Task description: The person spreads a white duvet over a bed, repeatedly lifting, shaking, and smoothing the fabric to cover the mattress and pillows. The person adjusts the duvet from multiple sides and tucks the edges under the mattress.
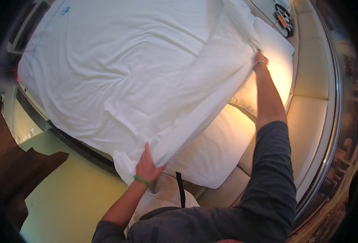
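Note:
A white bed sheet (130, 70) spreads over the bed before me, with creases across its middle and a folded-over band along its right side. At the far right, my right hand (260, 59) grips the band's edge; the cloth draws into tight folds at its fingers, which are partly hidden. My left hand (148, 166), with a green band at the wrist, rests on the sheet's near corner, thumb and index finger spread apart. Under the band's edge lies a white pillow (209, 148). Another white pillow (274, 57), lit warmly, sits beyond my right hand.
A padded beige headboard (309, 121) with a shiny metal trim (338, 100) curves along the right. Dark objects with an orange part (283, 22) lie on a surface at the top right. Brown cloth (18, 170) hangs at the left above a greenish floor (69, 188).

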A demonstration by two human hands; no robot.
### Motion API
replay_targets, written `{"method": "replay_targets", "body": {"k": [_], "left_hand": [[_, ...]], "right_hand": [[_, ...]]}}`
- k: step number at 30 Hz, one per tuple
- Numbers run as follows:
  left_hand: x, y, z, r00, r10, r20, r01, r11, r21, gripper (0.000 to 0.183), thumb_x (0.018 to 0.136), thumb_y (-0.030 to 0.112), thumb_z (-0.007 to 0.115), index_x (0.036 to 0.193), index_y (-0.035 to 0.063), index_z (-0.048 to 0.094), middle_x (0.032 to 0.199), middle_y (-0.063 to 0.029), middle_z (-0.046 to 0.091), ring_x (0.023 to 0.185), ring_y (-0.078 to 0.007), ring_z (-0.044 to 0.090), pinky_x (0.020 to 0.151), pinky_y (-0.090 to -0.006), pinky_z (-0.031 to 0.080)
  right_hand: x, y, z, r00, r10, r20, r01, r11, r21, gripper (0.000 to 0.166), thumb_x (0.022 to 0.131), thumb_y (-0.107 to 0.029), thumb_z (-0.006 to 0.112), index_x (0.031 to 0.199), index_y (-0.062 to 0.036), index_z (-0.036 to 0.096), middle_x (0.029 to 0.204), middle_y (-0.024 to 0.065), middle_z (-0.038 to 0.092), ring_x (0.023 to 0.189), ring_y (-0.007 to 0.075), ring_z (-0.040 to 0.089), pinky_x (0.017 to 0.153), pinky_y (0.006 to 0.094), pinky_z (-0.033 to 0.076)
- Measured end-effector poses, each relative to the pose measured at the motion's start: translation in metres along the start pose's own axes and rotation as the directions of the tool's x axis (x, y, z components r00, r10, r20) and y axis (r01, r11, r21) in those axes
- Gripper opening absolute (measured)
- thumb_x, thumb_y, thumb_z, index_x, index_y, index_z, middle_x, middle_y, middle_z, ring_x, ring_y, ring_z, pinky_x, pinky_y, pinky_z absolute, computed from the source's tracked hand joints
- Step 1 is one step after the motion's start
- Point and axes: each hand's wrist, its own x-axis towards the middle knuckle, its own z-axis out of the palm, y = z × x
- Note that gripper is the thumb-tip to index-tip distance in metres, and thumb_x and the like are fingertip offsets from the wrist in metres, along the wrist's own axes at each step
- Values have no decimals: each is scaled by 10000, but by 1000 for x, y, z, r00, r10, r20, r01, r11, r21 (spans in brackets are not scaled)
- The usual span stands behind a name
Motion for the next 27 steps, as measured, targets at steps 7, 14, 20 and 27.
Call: {"method": "replay_targets", "body": {"k": [7,14,20,27], "left_hand": [[75,-13,70,992,115,52,-126,894,431,1018,575,380,829,1347,-54,328,1367,-249,368,1228,-386,390,1026,-474,312],[18,-15,111,993,108,55,-121,927,355,858,606,264,804,1295,-44,395,1296,-232,441,1172,-385,435,992,-450,340],[66,-32,109,977,-153,149,173,976,-130,765,611,216,815,1271,36,473,1075,-170,638,950,-353,618,835,-416,487],[104,79,28,882,204,424,114,782,-613,666,614,171,825,1206,32,552,1196,-127,612,1089,-221,586,938,-358,455]], "right_hand": [[2,21,-111,821,142,553,-165,986,-9,744,816,-562,602,1264,23,505,1166,142,612,1030,231,609,853,347,514],[-26,69,39,922,38,386,248,707,-663,1181,525,-723,728,1335,68,391,1335,181,484,1171,267,520,949,360,453],[23,101,135,942,-252,220,334,661,-672,927,566,-635,731,1175,33,526,1185,186,585,1101,277,567,935,354,453],[142,-36,82,819,-533,214,494,462,-737,514,785,-479,604,939,4,691,982,234,663,962,347,635,792,421,493]]}}
